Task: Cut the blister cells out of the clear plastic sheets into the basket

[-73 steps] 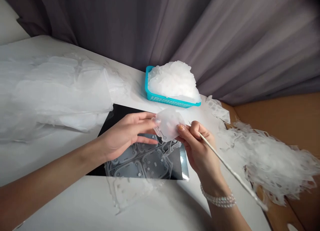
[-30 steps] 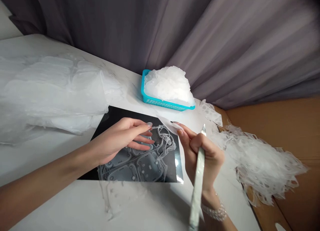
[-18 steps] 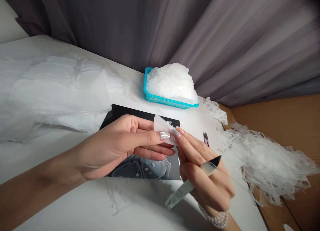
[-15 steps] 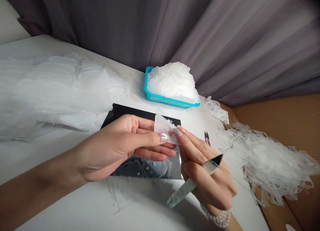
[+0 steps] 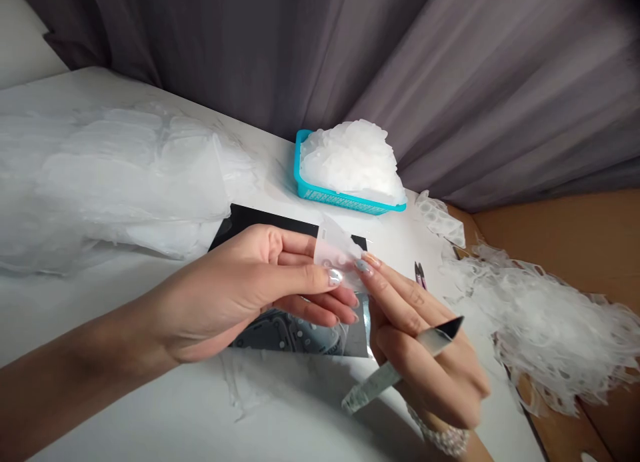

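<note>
My left hand (image 5: pixel 270 282) pinches a small translucent, flexible sheet piece (image 5: pixel 330 245) with holes between thumb and fingers. The fingertips of my right hand (image 5: pixel 420 329) close on the piece's right edge. Tucked in my right hand is a flat metal tool (image 5: pixel 380 385), with a slanted dark pointed end and a greenish wrapped-looking handle; its exact kind is unclear. Below both hands lies a black board (image 5: pixel 250 222), partly hidden by them. On its lower part rests a translucent sheet (image 5: pixel 300 335) with rounded outlines and small dots.
Behind the board stands a turquoise basket (image 5: pixel 350 201) heaped with translucent pieces. Stacked translucent sheets (image 5: pixel 115 175) cover the table's left side. To the right, a tangle of cut-out scraps (image 5: pixel 560 322) lies by cardboard (image 5: pixel 560 222). Two dark-tipped slim tools (image 5: pixel 420 274) lie nearby. A grey curtain (image 5: pixel 280 55) hangs behind.
The view has shifted slightly, so both hands appear a little further right. The piece tilts a bit differently between my fingers. Both hands keep their hold.
</note>
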`<state>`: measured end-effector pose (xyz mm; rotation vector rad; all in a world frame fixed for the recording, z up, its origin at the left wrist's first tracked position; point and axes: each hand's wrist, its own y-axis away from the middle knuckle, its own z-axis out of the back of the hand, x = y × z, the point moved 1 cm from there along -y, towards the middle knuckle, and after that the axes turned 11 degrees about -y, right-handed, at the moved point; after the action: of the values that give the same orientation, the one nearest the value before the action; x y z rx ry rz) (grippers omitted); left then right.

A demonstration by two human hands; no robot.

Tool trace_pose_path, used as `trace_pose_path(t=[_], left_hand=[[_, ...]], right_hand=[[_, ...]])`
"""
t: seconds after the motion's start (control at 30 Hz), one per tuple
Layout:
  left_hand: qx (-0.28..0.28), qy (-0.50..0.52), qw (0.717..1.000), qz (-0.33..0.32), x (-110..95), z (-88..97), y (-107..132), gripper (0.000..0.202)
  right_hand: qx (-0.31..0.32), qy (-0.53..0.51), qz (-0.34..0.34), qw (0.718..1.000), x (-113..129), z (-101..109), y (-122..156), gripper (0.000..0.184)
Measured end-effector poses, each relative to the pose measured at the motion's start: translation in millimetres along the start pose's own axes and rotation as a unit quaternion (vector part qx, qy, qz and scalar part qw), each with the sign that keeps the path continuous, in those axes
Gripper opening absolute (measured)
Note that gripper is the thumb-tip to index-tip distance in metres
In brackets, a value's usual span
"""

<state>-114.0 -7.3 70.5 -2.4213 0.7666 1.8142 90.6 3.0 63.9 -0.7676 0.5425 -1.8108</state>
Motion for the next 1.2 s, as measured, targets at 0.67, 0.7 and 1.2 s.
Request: trace_pose_path(t=[0.67, 0.7, 1.2], left_hand=[[-0.094, -0.086, 0.991, -0.046, 1.6, 15.8, -9.7, 0.015], [-0.096, -0.091, 0.99, -0.046, 1.7, 16.4, -10.0, 0.015], [-0.029, -0.328, 0.944, -0.029, 10.3, 32.9, -23.0, 0.02]], right_hand=[[-0.092, 0.02, 0.028, 0.995, -30.0, -15.2, 3.1, 0.044], [-0.096, 0.008, 0.024, 0.995, -30.2, -15.5, 2.8, 0.044], [-0.178, -0.51, -0.472, 0.697, -56.9, -21.3, -3.7, 0.046]])
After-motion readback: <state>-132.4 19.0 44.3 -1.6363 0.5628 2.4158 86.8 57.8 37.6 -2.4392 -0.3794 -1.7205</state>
